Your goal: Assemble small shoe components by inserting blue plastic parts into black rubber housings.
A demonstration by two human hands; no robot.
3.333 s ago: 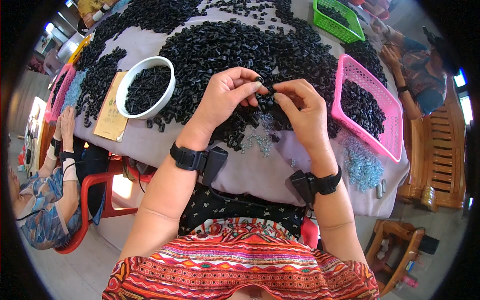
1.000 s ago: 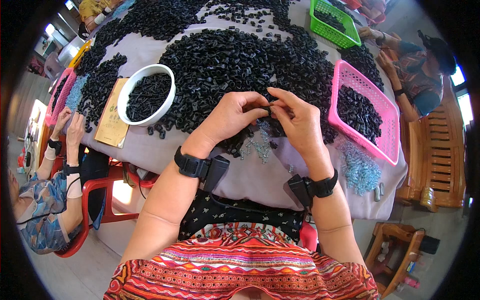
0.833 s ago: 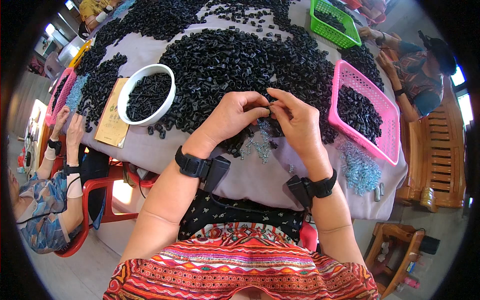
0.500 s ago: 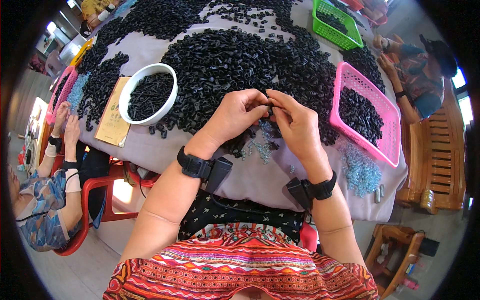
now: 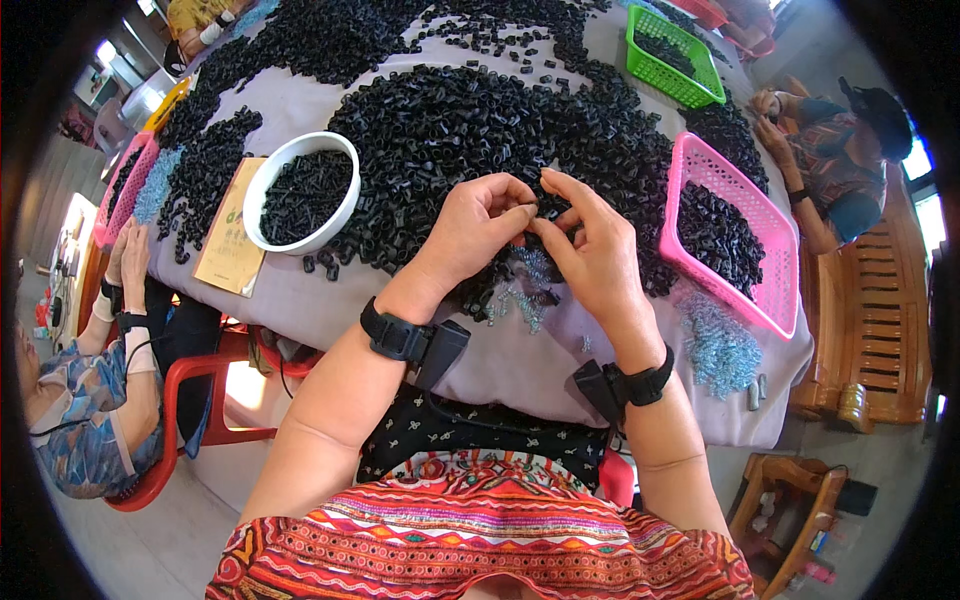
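Observation:
My left hand (image 5: 482, 225) is closed in a pinch over the near edge of a big heap of small black plastic parts (image 5: 440, 130). What seems to be one small black part sits at its fingertips, mostly hidden by them. My right hand (image 5: 592, 245) meets it there, thumb against the left fingertips. Its index finger is raised and its other fingers are curled; what they grip, if anything, is hidden. Just below the hands lie small clear bluish springs (image 5: 518, 306) on the pale tablecloth (image 5: 500, 362).
A white bowl (image 5: 352, 200) of thin black pieces and a tan booklet (image 5: 228, 245) lie left. A pink basket (image 5: 787, 290) of black parts stands right, beside more bluish springs (image 5: 722, 345). Farther back is a green basket (image 5: 690, 92). Other people sit left and right.
My right index finger has lifted away from the thumb, and the right hand has opened slightly. My left hand stays pinched in nearly the same place.

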